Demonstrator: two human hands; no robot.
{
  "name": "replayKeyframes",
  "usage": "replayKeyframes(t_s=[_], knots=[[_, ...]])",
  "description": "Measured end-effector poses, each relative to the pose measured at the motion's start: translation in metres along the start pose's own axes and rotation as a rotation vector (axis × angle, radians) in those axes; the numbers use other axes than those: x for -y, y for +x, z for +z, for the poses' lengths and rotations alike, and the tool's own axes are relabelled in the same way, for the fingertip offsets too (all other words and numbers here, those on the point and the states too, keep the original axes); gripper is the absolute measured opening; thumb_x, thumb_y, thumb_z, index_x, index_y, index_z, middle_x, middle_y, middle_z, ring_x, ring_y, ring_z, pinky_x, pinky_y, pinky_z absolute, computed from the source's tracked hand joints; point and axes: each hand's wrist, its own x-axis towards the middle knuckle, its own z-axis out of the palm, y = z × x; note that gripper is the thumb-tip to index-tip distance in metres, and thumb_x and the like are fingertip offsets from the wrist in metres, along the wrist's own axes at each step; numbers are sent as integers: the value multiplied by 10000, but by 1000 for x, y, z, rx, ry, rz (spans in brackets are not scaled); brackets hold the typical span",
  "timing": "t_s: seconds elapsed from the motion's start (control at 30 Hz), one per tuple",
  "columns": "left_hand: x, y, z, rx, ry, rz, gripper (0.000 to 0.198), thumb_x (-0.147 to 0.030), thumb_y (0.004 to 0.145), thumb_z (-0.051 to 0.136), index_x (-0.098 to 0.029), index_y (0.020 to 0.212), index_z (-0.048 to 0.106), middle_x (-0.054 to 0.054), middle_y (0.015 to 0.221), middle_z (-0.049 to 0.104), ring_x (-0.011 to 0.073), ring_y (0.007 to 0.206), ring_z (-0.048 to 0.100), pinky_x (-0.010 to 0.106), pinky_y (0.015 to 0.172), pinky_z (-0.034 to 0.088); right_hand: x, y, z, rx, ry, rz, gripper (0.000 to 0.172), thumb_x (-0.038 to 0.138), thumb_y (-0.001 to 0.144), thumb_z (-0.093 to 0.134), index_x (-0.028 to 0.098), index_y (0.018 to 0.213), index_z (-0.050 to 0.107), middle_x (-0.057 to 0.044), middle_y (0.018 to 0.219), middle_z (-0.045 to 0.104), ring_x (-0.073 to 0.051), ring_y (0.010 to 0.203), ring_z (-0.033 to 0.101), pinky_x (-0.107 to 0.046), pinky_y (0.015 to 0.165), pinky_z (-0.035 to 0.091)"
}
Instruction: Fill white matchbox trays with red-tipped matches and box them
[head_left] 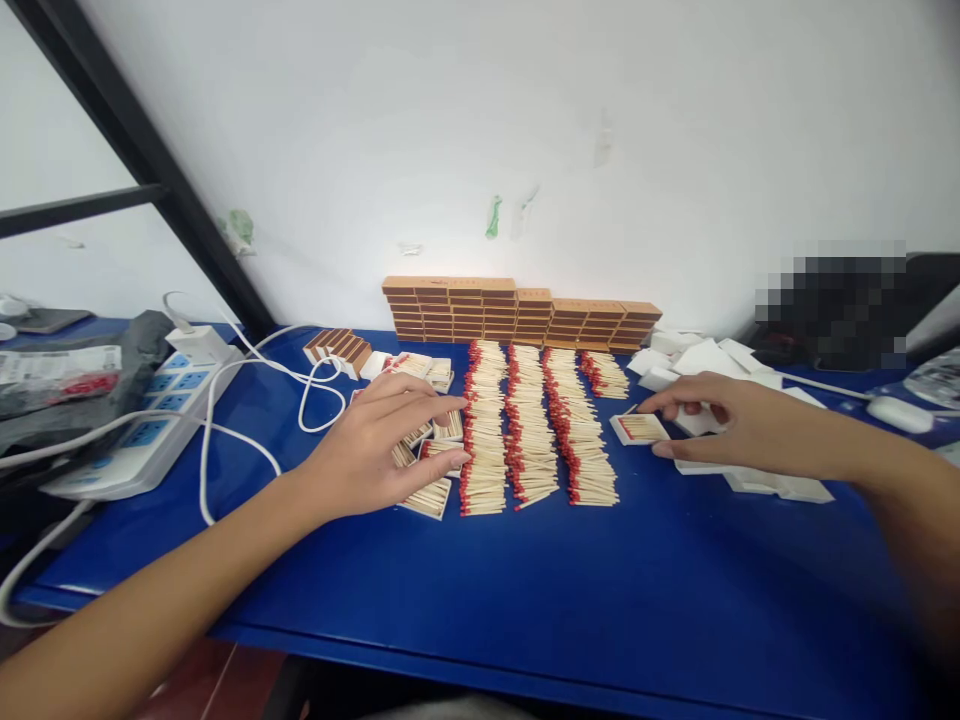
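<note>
Rows of red-tipped matches (529, 425) lie in long columns on the blue table (525, 590). My left hand (379, 445) rests over a cluster of filled white match trays (427, 497), fingers curled and reaching toward the leftmost match column; whether it grips anything is hidden. My right hand (720, 415) pinches the edge of a small filled match tray (640, 428) lying on the table just right of the matches. A wall of stacked brown matchbox sleeves (517, 312) stands behind the matches.
Empty white trays (709, 358) are piled at the right, more under my right wrist. A white power strip (150, 425) with looping cables (255, 400) sits at left beside a grey bag (71, 375). Loose brown sleeves (337, 347) lie by the cables.
</note>
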Motion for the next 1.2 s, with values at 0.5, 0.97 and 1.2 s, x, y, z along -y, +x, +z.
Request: replayKeyframes(t_s=[0.5, 0.97, 1.2], knots=[[2, -1, 2, 10, 0, 26, 361, -323, 940, 795, -206, 1270, 705, 58, 990, 766, 221, 1013, 697, 418, 966, 588, 9, 22, 9, 78, 90, -18, 442, 630, 931, 593, 233, 830, 759, -97, 763, 678, -231, 705, 571, -379, 657, 426], [2, 1, 2, 25, 7, 35, 348, -280, 935, 800, -185, 1258, 710, 69, 1020, 769, 220, 1012, 699, 401, 952, 586, 11, 32, 22, -94, 80, 39, 669, 840, 915, 457, 211, 854, 677, -93, 752, 639, -230, 688, 532, -376, 652, 377], [4, -1, 1, 17, 12, 27, 344, -285, 937, 795, -167, 1251, 720, 81, 1028, 759, 222, 1028, 691, 412, 971, 589, 15, 8, -1, 78, 158, 79, 666, 862, 813, 640, 269, 1080, 786, -100, 1024, 741, -253, 813, 608, -388, 708, 477]])
